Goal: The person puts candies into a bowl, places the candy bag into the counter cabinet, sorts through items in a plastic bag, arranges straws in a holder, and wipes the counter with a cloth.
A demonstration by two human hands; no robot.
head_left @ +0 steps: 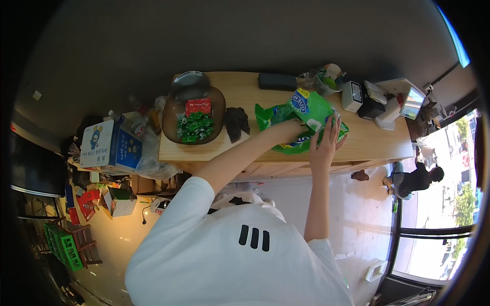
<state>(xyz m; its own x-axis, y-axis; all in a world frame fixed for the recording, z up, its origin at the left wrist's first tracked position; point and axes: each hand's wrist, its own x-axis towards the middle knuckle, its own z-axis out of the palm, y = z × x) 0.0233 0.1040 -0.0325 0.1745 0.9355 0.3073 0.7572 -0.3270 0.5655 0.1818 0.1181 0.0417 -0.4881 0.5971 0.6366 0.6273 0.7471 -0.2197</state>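
A green plastic bag [317, 107] with blue and yellow printing lies on the wooden counter in front of me. My left hand [294, 131] reaches into the bag's opening, and its fingers are hidden by the green film. At the bag's right side, my right hand [326, 138] grips the edge of the plastic with its fingers along the film. To the left stands a brown tray [220, 120] with a pile of small green packets [195, 127] and a red packet [198, 107]. A crumpled dark cloth [236, 122] lies between tray and bag.
A round metal dish [190, 84] sits at the tray's back edge. Behind the bag are a black case [277, 81] and a clear bowl [329, 87]. Payment devices [352, 97] and a screen terminal [412, 103] stand right. A box [99, 145] is left; a person [416, 181] is far right.
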